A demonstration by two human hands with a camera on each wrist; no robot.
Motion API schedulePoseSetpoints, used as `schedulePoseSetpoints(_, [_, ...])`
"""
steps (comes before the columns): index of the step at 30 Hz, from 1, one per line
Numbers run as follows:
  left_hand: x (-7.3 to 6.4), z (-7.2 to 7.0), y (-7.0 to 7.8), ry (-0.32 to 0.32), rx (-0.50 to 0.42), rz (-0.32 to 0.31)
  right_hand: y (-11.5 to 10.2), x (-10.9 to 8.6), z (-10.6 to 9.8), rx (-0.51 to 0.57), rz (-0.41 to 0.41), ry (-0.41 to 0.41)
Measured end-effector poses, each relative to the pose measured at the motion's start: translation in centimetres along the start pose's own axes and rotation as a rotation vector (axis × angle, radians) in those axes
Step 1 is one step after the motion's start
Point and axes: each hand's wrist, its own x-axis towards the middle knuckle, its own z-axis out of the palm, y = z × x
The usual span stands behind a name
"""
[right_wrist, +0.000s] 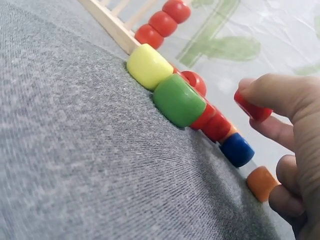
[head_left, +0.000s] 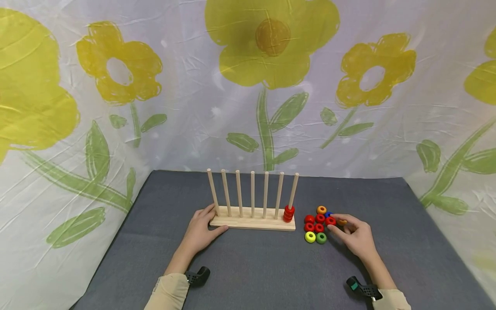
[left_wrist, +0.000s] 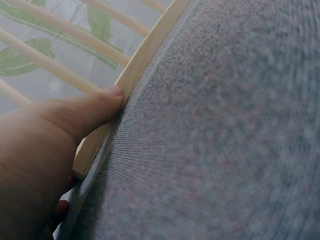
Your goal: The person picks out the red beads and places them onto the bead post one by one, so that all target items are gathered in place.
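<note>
A wooden peg rack (head_left: 252, 221) with several upright pegs stands on the table. My left hand (head_left: 201, 229) grips the rack's left end, its thumb (left_wrist: 107, 100) on the front edge and the other fingers around behind. Three red beads (right_wrist: 163, 23) are stacked on the rightmost peg. Between thumb and forefinger, my right hand (head_left: 358, 237) pinches a red bead (right_wrist: 252, 107), raised above the loose beads. Below it, the right wrist view shows a blue bead (right_wrist: 236, 149) and an orange bead (right_wrist: 262, 183), the latter close to the curled lower fingers.
Right of the rack, several loose red beads (head_left: 308, 227) lie clustered with a yellow bead (head_left: 310, 237), a green bead (head_left: 321, 238) and another orange bead (head_left: 321, 210). Dark grey cloth (head_left: 263, 267) covers the table, and a flower-printed curtain (head_left: 186, 129) hangs behind it.
</note>
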Motion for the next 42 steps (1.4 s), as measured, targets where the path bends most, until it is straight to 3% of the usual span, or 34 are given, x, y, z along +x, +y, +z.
schedulePoseSetpoints(7, [0.0, 0.0, 0.1, 0.001, -0.002, 0.002, -0.3, 0.2, -0.2, -0.008, -0.003, 0.003])
schedulePoseSetpoints(15, [-0.1, -0.1, 0.1, 0.028, 0.003, 0.021, -1.3, 0.5, -0.5, -0.048, 0.067, 0.02])
schedulePoseSetpoints(42, [0.0, 0.1, -0.2, 0.004, 0.008, 0.004, -3.0, 1.0, -1.0, -0.04, 0.065, 0.043])
